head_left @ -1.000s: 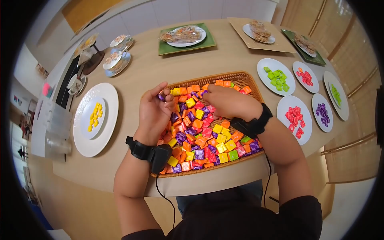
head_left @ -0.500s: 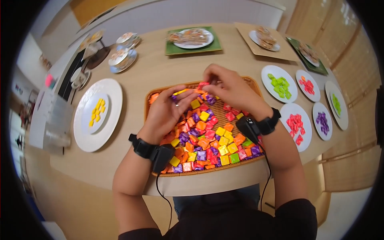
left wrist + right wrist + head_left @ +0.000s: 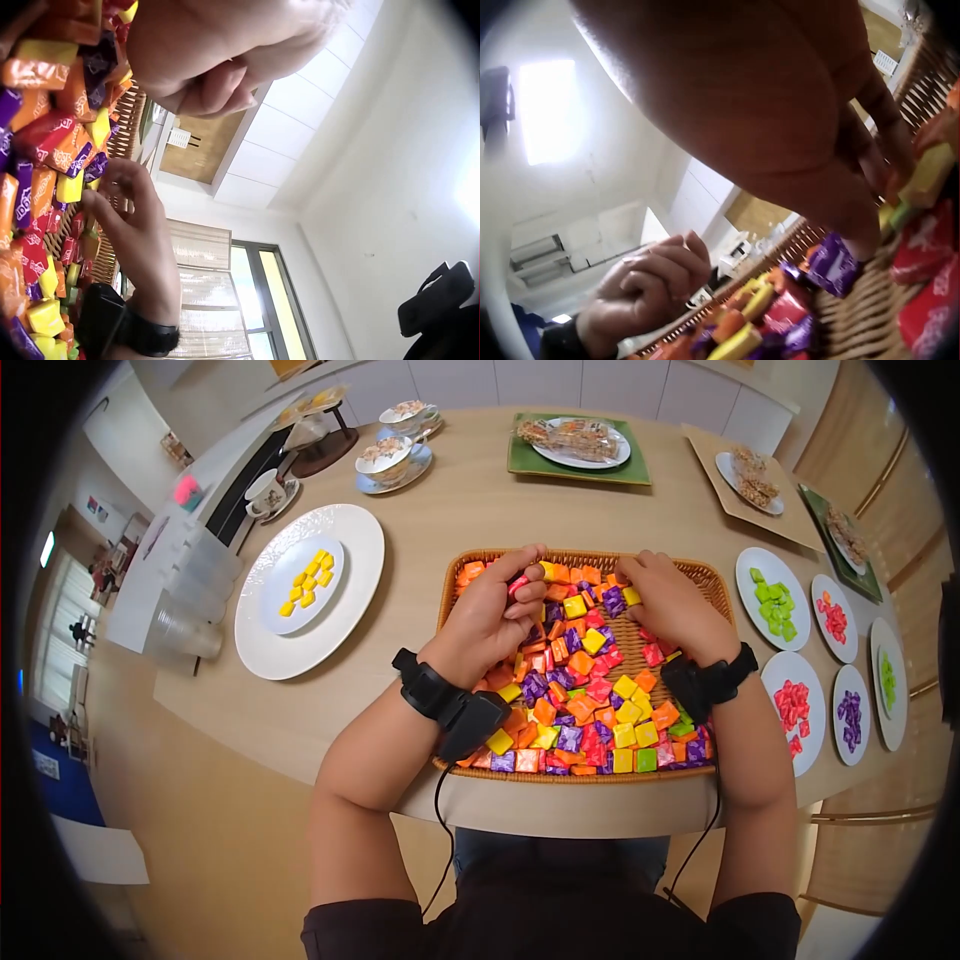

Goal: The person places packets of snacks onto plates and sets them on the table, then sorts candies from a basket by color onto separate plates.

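Observation:
A wicker basket point(image 3: 585, 777) full of wrapped square candies in orange, yellow, purple, red and green lies in front of me. My left hand point(image 3: 487, 615) is over its far left part, fingers curled around a red candy point(image 3: 517, 588) that peeks out between them. My right hand point(image 3: 672, 605) reaches down into the far right part, fingers bent and thumb apart. Beside its fingertips lie a yellow candy point(image 3: 632, 596) and, in the right wrist view, a purple candy point(image 3: 834, 264). Bare weave shows just in front of that hand.
To the left, a small plate of yellow candies sits on a large white plate point(image 3: 257, 650). Several plates with sorted candies, such as a green-candy plate point(image 3: 755, 565), stand right of the basket. Farther back are cups on saucers point(image 3: 390, 482) and a green tray point(image 3: 520, 457) with wrapped snacks.
The head view has turned left. My right hand held a red candy near the left fingers; now it is lower, at the basket's far right, and a red candy is in my left hand.

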Tool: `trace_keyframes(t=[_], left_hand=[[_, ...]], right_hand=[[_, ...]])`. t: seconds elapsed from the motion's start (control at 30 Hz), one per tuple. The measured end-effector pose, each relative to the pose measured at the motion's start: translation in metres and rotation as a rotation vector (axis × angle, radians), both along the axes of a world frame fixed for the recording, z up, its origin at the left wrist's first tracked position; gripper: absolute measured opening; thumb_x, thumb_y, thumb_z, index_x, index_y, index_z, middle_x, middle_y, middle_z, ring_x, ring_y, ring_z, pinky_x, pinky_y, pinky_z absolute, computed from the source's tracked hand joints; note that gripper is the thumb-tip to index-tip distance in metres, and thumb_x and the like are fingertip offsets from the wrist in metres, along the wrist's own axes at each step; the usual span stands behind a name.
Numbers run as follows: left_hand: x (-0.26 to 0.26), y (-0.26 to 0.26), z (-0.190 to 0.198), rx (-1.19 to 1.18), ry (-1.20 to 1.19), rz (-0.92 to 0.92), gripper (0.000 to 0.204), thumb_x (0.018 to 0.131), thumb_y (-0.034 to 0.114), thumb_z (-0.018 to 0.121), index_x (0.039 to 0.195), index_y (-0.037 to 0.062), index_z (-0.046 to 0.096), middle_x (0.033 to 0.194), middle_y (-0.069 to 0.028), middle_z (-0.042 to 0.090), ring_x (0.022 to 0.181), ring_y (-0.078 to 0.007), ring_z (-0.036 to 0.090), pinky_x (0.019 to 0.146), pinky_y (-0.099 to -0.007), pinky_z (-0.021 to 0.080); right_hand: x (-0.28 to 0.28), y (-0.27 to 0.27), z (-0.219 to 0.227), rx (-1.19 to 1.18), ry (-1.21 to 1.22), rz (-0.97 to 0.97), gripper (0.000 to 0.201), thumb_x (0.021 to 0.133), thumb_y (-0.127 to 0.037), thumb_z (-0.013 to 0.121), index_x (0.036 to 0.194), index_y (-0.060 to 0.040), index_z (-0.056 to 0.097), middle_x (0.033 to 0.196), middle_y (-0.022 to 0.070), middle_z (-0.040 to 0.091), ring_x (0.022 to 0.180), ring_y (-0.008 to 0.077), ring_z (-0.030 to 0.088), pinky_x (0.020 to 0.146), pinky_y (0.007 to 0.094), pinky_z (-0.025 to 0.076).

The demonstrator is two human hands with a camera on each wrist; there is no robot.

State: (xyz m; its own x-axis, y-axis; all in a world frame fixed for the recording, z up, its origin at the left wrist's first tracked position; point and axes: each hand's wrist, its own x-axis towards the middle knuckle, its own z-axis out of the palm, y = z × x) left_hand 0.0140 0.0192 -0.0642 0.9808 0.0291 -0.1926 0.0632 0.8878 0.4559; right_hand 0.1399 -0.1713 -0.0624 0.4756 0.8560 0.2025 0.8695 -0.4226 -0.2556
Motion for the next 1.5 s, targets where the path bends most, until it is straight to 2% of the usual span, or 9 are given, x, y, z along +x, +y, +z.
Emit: trace_keyframes(t=[0.43,0.53,0.7,0.83,0.97,1.07,1.13,1.47,1.5], left_hand=[[0.003,-0.005,0.007,-0.084,0.029,0.06,0.009,0.088,0.007,0.049,0.095,0.0016,0.046,0.067,0.0013,0.039,0.054,-0.0037,0.038,0.039,-0.0131,0.031],[0.004,0.0,-0.005,-0.09,-0.022,0.04,0.012,0.089,0.009,0.047,0.097,0.0004,0.046,0.069,-0.0007,0.043,0.057,-0.005,0.042,0.041,-0.0127,0.034],[0.001,-0.01,0.011,0.059,0.077,0.033,0.022,0.091,0.014,0.043,0.103,-0.0042,0.045,0.084,-0.0121,0.054,0.072,-0.0155,0.057,0.056,-0.0164,0.051],[0.0,-0.013,0.015,-0.062,0.1,-0.103,0.026,0.091,0.016,0.042,0.104,-0.0064,0.045,0.094,-0.018,0.055,0.079,-0.0204,0.059,0.064,-0.0208,0.054],[0.004,0.001,-0.006,-0.15,-0.088,-0.145,0.023,0.09,0.014,0.045,0.103,-0.0053,0.046,0.091,-0.0135,0.054,0.073,-0.0148,0.055,0.059,-0.0178,0.052],[0.006,0.002,-0.001,-0.23,-0.008,0.025,0.022,0.089,0.01,0.047,0.105,-0.0046,0.045,0.091,-0.0116,0.052,0.066,-0.0112,0.049,0.048,-0.0136,0.045],[0.005,0.004,-0.004,-0.191,-0.038,0.055,0.024,0.09,0.011,0.046,0.107,-0.0048,0.044,0.094,-0.0132,0.053,0.072,-0.0135,0.054,0.052,-0.0153,0.048],[0.005,-0.004,0.001,-0.109,-0.015,0.134,0.026,0.09,0.01,0.04,0.107,-0.0108,0.041,0.107,-0.0247,0.048,0.103,-0.0307,0.053,0.087,-0.0311,0.05],[0.004,-0.005,0.002,-0.102,-0.007,0.118,0.026,0.09,0.01,0.04,0.106,-0.0109,0.041,0.107,-0.0251,0.048,0.104,-0.0311,0.053,0.087,-0.0314,0.05]], right_hand=[[0.022,-0.011,0.002,-0.043,0.093,0.002,0.016,0.068,0.0,0.052,0.084,0.0002,0.054,0.079,0.0162,0.058,0.077,0.0358,0.054,0.07,0.04,0.043],[0.016,-0.011,0.016,-0.268,0.051,-0.041,0.014,0.07,-0.001,0.053,0.083,0.0009,0.057,0.075,0.016,0.059,0.071,0.0324,0.056,0.067,0.0382,0.045],[-0.022,0.02,0.036,0.503,0.566,0.177,0.016,0.076,-0.005,0.053,0.092,-0.0003,0.055,0.085,0.0123,0.06,0.079,0.0226,0.059,0.067,0.0303,0.047],[-0.023,0.025,0.027,0.486,0.46,0.153,0.019,0.082,-0.005,0.054,0.101,-0.0024,0.053,0.09,0.0026,0.057,0.082,0.008,0.055,0.068,0.0221,0.046],[-0.021,0.027,0.017,0.382,0.59,0.17,0.019,0.081,-0.004,0.053,0.101,-0.003,0.054,0.087,0.0047,0.057,0.078,0.0113,0.056,0.066,0.0244,0.047],[-0.016,0.029,0.003,0.17,0.364,0.25,0.025,0.077,-0.002,0.056,0.101,-0.0035,0.053,0.086,0.0077,0.056,0.08,0.0201,0.057,0.071,0.0301,0.047],[-0.014,0.027,-0.008,0.139,0.255,0.354,0.028,0.072,-0.003,0.059,0.099,-0.0042,0.054,0.092,0.0113,0.056,0.086,0.0302,0.055,0.076,0.0373,0.045],[-0.001,0.012,0.019,0.19,0.11,0.094,0.02,0.076,-0.013,0.059,0.09,0.0007,0.057,0.075,0.0161,0.058,0.07,0.0321,0.055,0.064,0.0364,0.043],[-0.001,0.01,0.025,0.247,0.137,0.07,0.019,0.08,-0.014,0.057,0.091,0.0015,0.056,0.07,0.0139,0.056,0.062,0.0236,0.054,0.058,0.0321,0.041]])
